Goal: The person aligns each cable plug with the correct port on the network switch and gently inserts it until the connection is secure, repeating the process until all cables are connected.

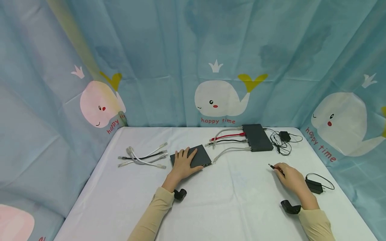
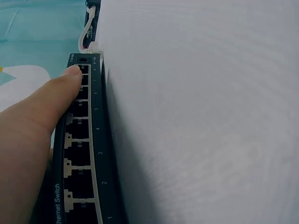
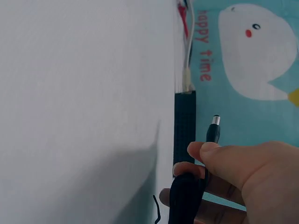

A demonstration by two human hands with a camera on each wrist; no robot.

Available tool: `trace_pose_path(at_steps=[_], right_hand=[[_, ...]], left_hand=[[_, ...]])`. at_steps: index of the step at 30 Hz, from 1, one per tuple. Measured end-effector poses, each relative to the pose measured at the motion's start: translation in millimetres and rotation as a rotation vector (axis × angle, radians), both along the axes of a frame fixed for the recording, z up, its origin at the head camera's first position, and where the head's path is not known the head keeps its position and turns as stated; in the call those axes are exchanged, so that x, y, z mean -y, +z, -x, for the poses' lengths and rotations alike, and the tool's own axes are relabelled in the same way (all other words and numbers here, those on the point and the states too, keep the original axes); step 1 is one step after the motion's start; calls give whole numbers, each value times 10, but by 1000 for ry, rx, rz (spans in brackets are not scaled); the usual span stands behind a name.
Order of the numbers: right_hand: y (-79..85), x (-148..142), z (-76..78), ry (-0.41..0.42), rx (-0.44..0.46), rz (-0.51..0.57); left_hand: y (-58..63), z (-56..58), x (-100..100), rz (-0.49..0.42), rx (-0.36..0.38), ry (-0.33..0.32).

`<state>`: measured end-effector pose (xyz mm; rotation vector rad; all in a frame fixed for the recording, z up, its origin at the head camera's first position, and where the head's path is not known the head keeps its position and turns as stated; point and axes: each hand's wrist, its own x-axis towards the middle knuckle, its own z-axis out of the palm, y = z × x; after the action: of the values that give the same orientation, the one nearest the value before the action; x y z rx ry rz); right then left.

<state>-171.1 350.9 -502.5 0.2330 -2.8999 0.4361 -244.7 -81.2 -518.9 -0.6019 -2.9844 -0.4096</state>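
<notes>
My left hand [image 1: 182, 165] holds a dark Ethernet switch [image 1: 202, 156], fingers spread across its top to the far edge. In the left wrist view the thumb [image 2: 60, 91] lies against the row of numbered ports [image 2: 80, 149]. A pale network cable [image 1: 221, 154] links the switch's right end to a second black box [image 1: 257, 138]. Toward the right, my right hand [image 1: 291, 179] pinches a black power cord by its barrel plug [image 3: 213, 128], whose metal tip points away from the fingers. A folded bundle of black cord [image 3: 184, 196] sits among the lower fingers.
Several loose white, grey and black network cables [image 1: 144, 157] lie at the left. Red, black and white cables [image 1: 227, 135] run from the second box. Beside it is an adapter [image 1: 284, 136] with tangled cord. Another black adapter [image 1: 314, 186] lies beyond my right wrist. A whale-print curtain [image 1: 169, 100] borders the table.
</notes>
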Motion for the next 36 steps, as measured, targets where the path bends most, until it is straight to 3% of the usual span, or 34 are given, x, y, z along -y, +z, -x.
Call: trace_pose_path(at_steps=[5, 13, 36], right_hand=[[56, 134, 34, -3, 50, 40], [85, 357, 104, 56, 16, 39], [-44, 967, 256, 217, -1, 44]], left_hand=[[-8, -1, 4, -3, 2, -1], [-40, 14, -5, 6, -6, 2], [21, -35, -2, 6, -16, 10]])
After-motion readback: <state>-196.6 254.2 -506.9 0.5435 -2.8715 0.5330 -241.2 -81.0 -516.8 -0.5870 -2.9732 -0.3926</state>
